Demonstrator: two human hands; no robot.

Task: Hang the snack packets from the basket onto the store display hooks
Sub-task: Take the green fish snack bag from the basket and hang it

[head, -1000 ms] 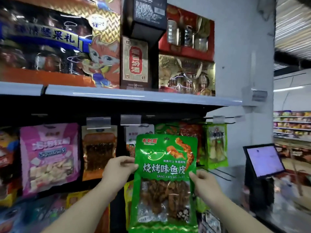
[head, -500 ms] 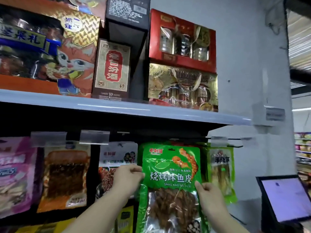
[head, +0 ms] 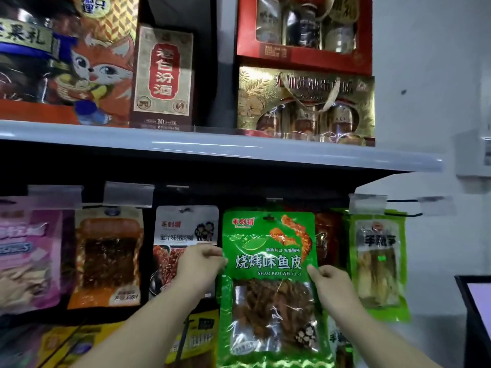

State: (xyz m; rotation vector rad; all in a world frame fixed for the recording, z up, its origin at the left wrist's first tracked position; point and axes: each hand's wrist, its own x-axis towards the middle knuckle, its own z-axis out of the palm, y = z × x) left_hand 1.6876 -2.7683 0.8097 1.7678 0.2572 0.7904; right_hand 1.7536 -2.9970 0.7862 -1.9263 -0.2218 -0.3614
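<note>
1. The green snack packet is held upright against the hook row, directly under the grey shelf edge. Its hang hole sits at the top centre; whether a hook passes through it cannot be told.
2. The left hand pinches the packet's left edge at mid-height, fingers curled round it.
3. The right hand pinches the right edge slightly lower, thumb on the front face.
4. Just left of the packet hangs a white packet, then a brown-and-orange packet and a pink packet. A red packet hangs behind its right side; a light-green packet hangs further right.
5. Clear price-tag holders line the hook ends.
6. On the shelf above stand a fox-printed gift box, a tall liquor box and stacked red and gold gift boxes.
7. A plain grey wall bounds the unit on the right; a screen's corner shows at the lower right.
</note>
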